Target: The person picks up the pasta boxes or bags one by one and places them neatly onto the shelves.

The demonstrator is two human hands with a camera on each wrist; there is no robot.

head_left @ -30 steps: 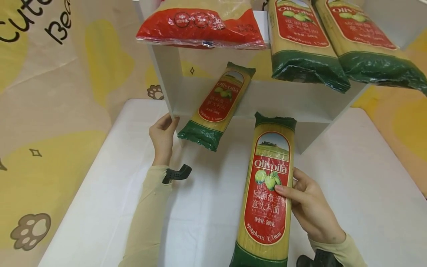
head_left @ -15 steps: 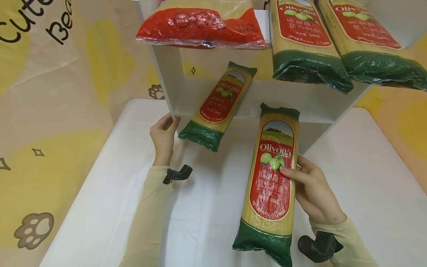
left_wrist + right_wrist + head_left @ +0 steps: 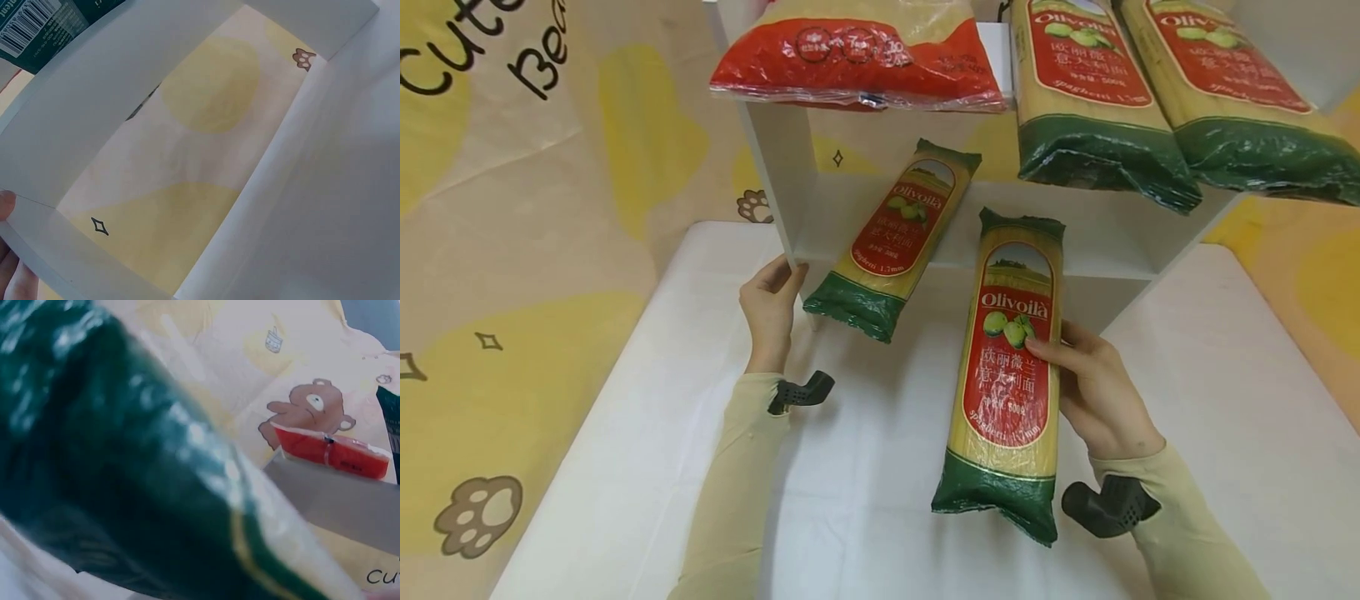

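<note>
My right hand (image 3: pixel 1108 396) holds a pack of spaghetti (image 3: pixel 1007 375) by its right edge, thumb on the red label and the other fingers mostly hidden behind. The pack's top end overlaps the front of the lower shelf (image 3: pixel 1101 250), and its green bottom end (image 3: pixel 125 456) looms large and blurred in the right wrist view. With thumb and fingers, my left hand (image 3: pixel 767 312) pinches the front edge of the white shelf unit's left side panel (image 3: pixel 767 179). Beside that hand, another spaghetti pack (image 3: pixel 898 237) lies slanted on the lower shelf, its green end sticking out past the front.
A red and clear bag (image 3: pixel 857 58) lies on the upper shelf at left. To its right, two spaghetti packs (image 3: pixel 1090 92) jut over the front edge. A white cloth (image 3: pixel 850 500) covers the table; a patterned sheet (image 3: pixel 550 250) hangs behind.
My right hand has moved the spaghetti pack up and forward, toward the lower shelf. My left hand has stayed on the side panel, and the slanted pack has not moved.
</note>
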